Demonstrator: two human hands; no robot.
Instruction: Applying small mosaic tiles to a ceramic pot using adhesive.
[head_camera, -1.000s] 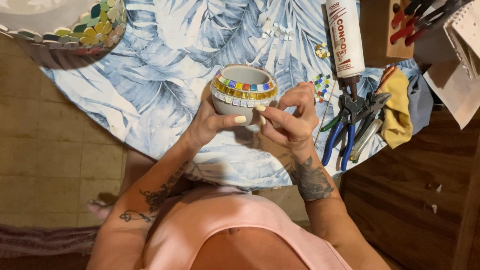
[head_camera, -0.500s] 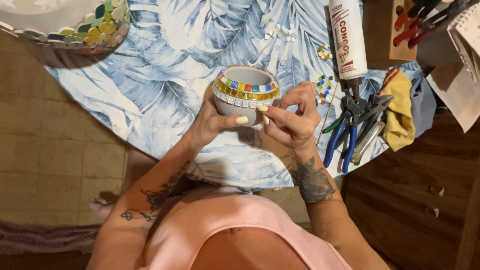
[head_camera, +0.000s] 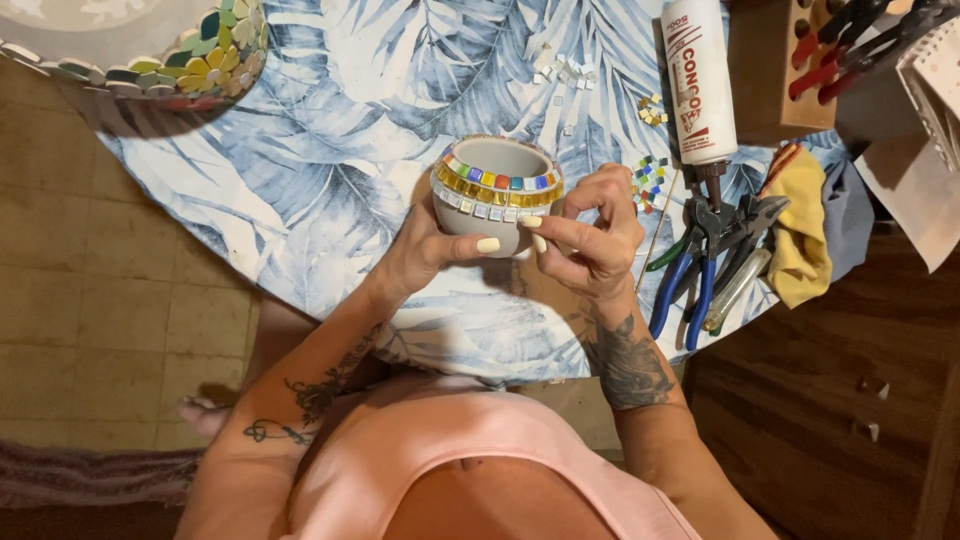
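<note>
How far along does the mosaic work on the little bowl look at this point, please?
Done: the small grey bowl carries a coloured tile row at its rim, a gold row below it, and a paler row under that. In hand: the left hand cups the bowl while the right hand presses fingertips to the lowest row. Left: the wall beneath is bare grey, and loose tiles lie on the leaf-print tablecloth.

Bowl (head_camera: 497, 195) between hands; pliers (head_camera: 690, 270) right; glue bottle (head_camera: 700, 80) probably behind pliers.
</note>
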